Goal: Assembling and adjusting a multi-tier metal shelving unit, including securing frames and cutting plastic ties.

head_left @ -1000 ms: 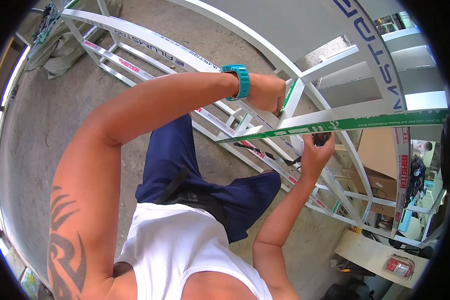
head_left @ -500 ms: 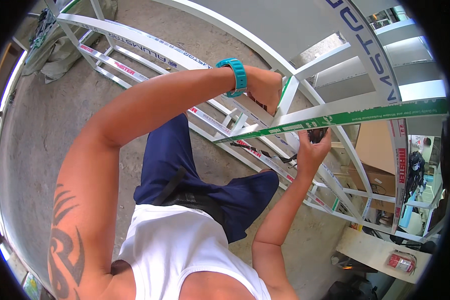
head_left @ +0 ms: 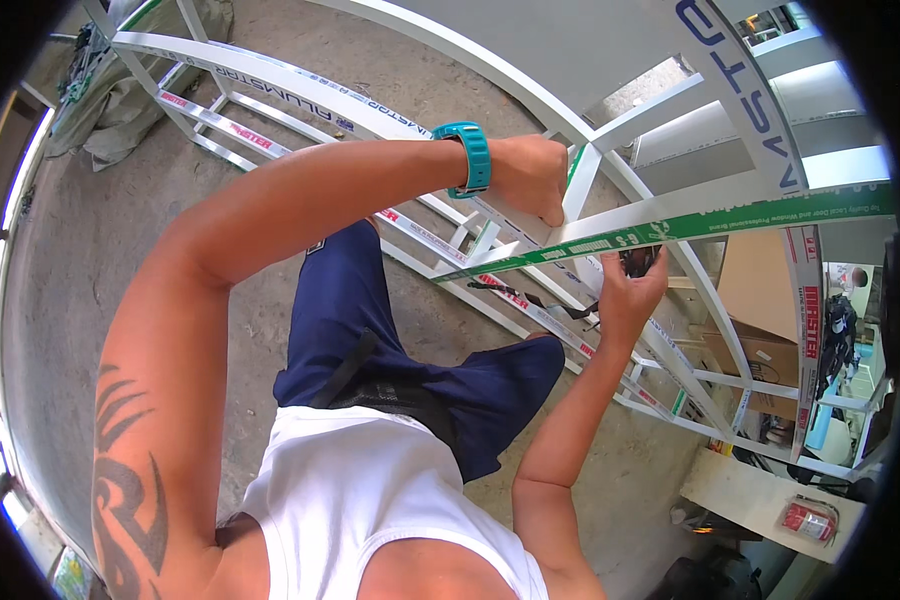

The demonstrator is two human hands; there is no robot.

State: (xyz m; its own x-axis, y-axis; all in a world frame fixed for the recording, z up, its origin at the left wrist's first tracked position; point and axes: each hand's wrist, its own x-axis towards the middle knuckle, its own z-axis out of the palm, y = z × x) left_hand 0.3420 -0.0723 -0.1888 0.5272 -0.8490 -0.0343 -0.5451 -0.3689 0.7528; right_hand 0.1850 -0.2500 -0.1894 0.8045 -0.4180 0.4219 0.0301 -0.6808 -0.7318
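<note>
My left hand [head_left: 526,178], with a teal watch [head_left: 470,160] on the wrist, is curled closed against a white metal frame [head_left: 410,125] where a short crosspiece meets a long bar. Its fingertips are turned away, so what it grips is hidden. Below the long bar with a green strip [head_left: 610,240], my right hand [head_left: 632,300] holds a small black object [head_left: 639,261] between thumb and fingers. The bar's edge partly covers that object, and its kind is unclear. A black strap or cord [head_left: 535,300] hangs beside the right wrist, in front of the lower bars.
White frame bars surround both hands. Cardboard boxes [head_left: 765,355] stand behind the frame at right. A red fire extinguisher [head_left: 808,521] lies on a pale ledge at lower right. Crumpled grey-green cloth [head_left: 125,125] lies on the concrete floor at upper left.
The view has shifted slightly. My left hand has turned a little, hiding its curled fingers more. The right hand keeps its hold on the black object under the bar.
</note>
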